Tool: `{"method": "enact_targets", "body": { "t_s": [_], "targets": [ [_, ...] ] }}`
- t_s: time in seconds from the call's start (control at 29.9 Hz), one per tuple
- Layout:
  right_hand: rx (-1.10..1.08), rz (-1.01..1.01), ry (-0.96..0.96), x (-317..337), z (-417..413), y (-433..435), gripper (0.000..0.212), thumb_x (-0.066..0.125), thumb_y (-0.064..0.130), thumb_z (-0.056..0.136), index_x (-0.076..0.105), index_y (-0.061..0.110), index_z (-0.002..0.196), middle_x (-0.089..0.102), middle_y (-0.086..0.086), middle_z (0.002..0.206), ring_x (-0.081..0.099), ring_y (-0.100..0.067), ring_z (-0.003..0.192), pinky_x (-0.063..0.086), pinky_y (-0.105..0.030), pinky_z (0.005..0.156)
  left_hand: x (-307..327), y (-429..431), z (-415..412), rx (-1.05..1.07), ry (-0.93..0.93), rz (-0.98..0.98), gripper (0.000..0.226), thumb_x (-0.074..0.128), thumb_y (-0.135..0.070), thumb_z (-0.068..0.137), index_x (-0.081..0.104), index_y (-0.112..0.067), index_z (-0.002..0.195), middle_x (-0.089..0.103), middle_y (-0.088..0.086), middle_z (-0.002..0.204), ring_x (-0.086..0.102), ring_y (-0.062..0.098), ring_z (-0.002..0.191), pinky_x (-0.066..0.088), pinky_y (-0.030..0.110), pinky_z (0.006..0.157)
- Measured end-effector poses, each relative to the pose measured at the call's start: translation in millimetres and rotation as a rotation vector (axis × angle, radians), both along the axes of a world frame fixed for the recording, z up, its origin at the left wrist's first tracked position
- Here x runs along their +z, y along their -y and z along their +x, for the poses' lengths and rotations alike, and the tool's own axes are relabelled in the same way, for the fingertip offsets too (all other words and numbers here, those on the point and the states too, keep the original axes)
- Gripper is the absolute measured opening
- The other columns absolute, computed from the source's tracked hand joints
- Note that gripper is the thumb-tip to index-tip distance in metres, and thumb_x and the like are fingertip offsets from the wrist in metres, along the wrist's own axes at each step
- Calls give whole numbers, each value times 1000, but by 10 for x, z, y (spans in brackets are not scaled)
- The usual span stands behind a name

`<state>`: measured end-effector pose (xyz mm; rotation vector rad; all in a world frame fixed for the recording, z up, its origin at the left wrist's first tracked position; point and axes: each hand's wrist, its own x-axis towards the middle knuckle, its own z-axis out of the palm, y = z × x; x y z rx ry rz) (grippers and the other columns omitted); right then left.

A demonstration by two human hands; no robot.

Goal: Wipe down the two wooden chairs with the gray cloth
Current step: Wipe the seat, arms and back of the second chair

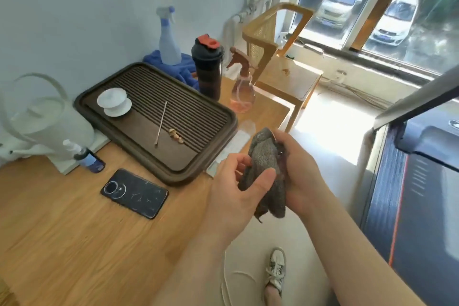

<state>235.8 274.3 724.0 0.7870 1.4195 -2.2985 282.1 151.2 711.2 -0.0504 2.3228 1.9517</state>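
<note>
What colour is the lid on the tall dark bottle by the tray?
Red-orange. The lid tops the dark bottle, seen clearly in the head view.

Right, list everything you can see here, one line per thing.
table: one, light wood, under most items
tea tray: one, dark brown, on table
lidded cup: one, white, on tray
stick: one, pale, on tray
phone: one, black, on table before tray
pale spray bottle: one, blue-white, behind tray
pink spray bottle: one, pink, table's far end
small spray bottle: one, dark blue, beside kettle
shaker bottle: one, black with red lid, behind tray
blue cloth: one, blue, behind tray
kettle: one, white, table's left edge
wooden chair: one in view, light wood, by window
cars: two, white, outside window
treadmill: one, dark, at right
gray cloth: one, gray, held in both hands
left hand: one, grips cloth
right hand: one, grips cloth
</note>
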Motion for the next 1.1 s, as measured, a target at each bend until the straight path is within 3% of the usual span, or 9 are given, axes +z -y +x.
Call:
{"method": "enact_targets", "body": {
  "t_s": [0.13,0.23,0.37,0.5,0.67,0.84,0.94,1.0,1.1],
  "targets": [
    [81,1,-71,-3,-730,-653,36,54,34,92,63,6,112,65,-15,103,65,-32,102,52,-47,95,17,-743,-751,57,50,74,48,62,-64,71,54,-30,103,63,-9,96,64,1,86,53,15,63],
    [94,22,-78,-1,-1165,-1156,45,57,22,84,57,-1,123,62,-19,108,62,-37,103,48,-50,99,-50,-1230,-1290,156,22,-74,38,48,-62,84,58,-27,97,59,-4,93,62,10,87,57,22,66],
    [89,42,-56,-38,-1663,-1762,50,63,18,75,56,-1,121,62,-21,116,63,-34,103,55,-49,88,-64,-1745,-1827,238,-21,16,31,44,-48,93,61,-25,81,60,-1,81,60,11,78,50,21,61],
    [167,134,-171,-48,-2124,-2225,22,60,11,85,65,1,104,66,-18,99,65,-32,92,55,-38,68,-78,-2286,-2389,97,176,204,29,59,-49,88,63,-23,98,70,0,94,68,16,90,59,32,74],
    [223,371,-213,-139,-2936,-2775,15,59,11,92,73,9,98,72,-14,95,68,-29,97,56,-36,82,-281,-2786,-3305,187,295,249,12,59,-27,92,69,-20,95,72,3,91,68,21,90,57,47,83],
    [240,506,-171,-296,-4014,-3225,18,56,16,95,73,18,102,71,-6,100,63,-19,97,51,-29,75,-426,-3281,-4398,225,359,349,20,43,-26,98,61,-18,93,65,10,94,63,23,91,57,35,76],
    [209,368,-127,-388,-4572,-3442,19,55,16,97,71,14,107,71,-3,93,64,-17,90,52,-30,71,-449,-3518,-4995,217,351,310,21,39,-22,98,56,-10,94,60,7,85,60,16,77,52,23,58],
    [176,287,-95,-430,-4932,-3580,19,55,17,97,70,12,107,71,-6,93,66,-20,90,53,-34,74,-461,-3628,-5375,170,362,292,19,38,-22,98,54,-12,93,59,6,84,59,15,73,49,22,55],
    [126,263,-62,-520,-5468,-3814,15,59,15,93,73,10,98,72,-10,94,68,-22,92,51,-34,75,-498,-3753,-5944,6,387,142,24,43,-44,97,52,-22,100,61,0,94,61,16,85,47,19,60]
  ]
}}
